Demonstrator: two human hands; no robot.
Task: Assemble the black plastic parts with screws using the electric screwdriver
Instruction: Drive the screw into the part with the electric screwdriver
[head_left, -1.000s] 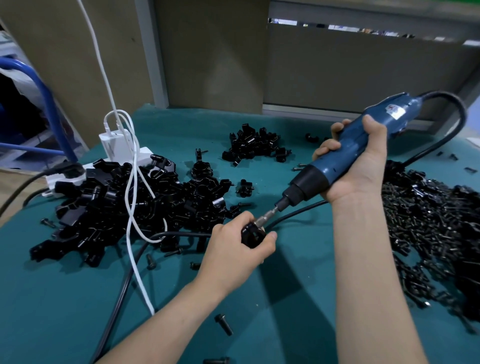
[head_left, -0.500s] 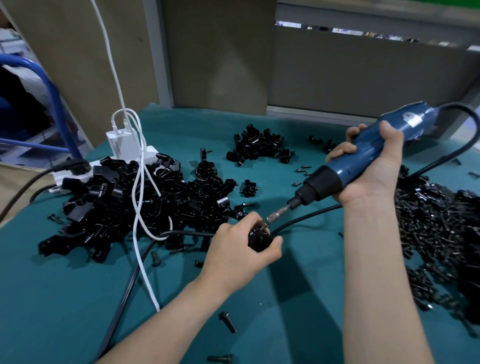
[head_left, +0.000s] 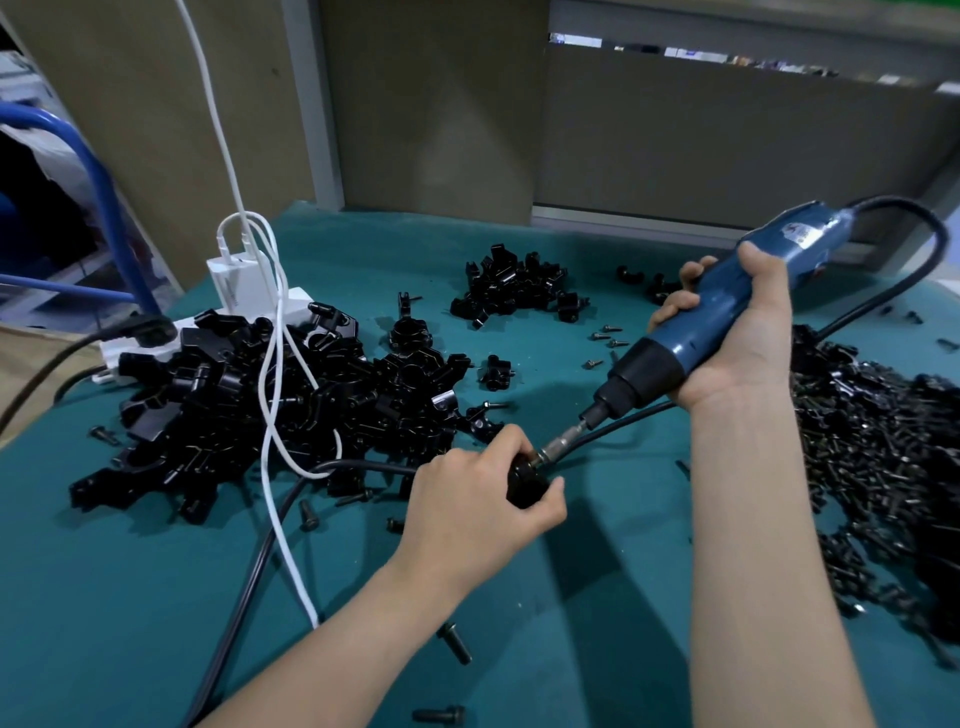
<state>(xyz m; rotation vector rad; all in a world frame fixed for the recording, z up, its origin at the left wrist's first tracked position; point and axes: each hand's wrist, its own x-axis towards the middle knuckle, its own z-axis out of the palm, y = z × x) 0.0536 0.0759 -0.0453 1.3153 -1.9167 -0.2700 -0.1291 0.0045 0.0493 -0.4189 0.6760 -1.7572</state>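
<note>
**Item 1. Left hand** (head_left: 480, 501): fingers and thumb curl closely round one black plastic part (head_left: 525, 487), holding it just above the green table mat (head_left: 130, 597), near the middle of the view. Most of the part is hidden in the grip.

**Item 2. Right hand** (head_left: 740, 345): wrapped fully round the barrel of the blue electric screwdriver (head_left: 698, 332), thumb on top. The tool tilts down to the left, and its metal bit (head_left: 560, 444) meets the top of the held part (the screw itself cannot be made out).

**Item 3. Large pile of black parts** (head_left: 249, 395): on the mat to the left, just beyond the left hand.

**Item 4. Small pile of black parts** (head_left: 514, 291): farther back, centre.

**Item 5. Heap of black screws** (head_left: 872, 447): along the right edge, beside the right forearm.

**Item 6. Loose screws** (head_left: 456, 644): scattered on the mat near the left forearm.

**Item 7. White power strip** (head_left: 298, 306): behind the large pile, with a white charger (head_left: 231, 280) plugged in. A white cable (head_left: 272, 374) trails over the pile.

**Item 8. Black cord** (head_left: 244, 587): runs across the mat beneath both arms.
</note>
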